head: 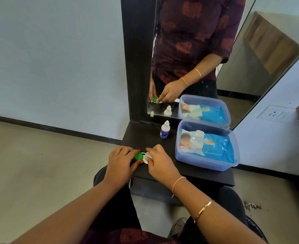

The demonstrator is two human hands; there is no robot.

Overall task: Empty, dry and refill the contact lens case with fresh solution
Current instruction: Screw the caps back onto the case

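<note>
**Both hands on the lens case at the tabletop's near edge**

The contact lens case (142,157) lies at the front left of the dark tabletop (189,170). The left hand (121,160) curls its fingers around the green cap (138,156); the right hand (160,164) pinches the white side (148,157) between thumb and forefinger. Behind the case, well apart, a small solution bottle (164,129) stands upright. To the right sits a clear plastic box (205,165) holding a blue pack of wet wipes (217,147), close to the mirror (198,59).
</note>
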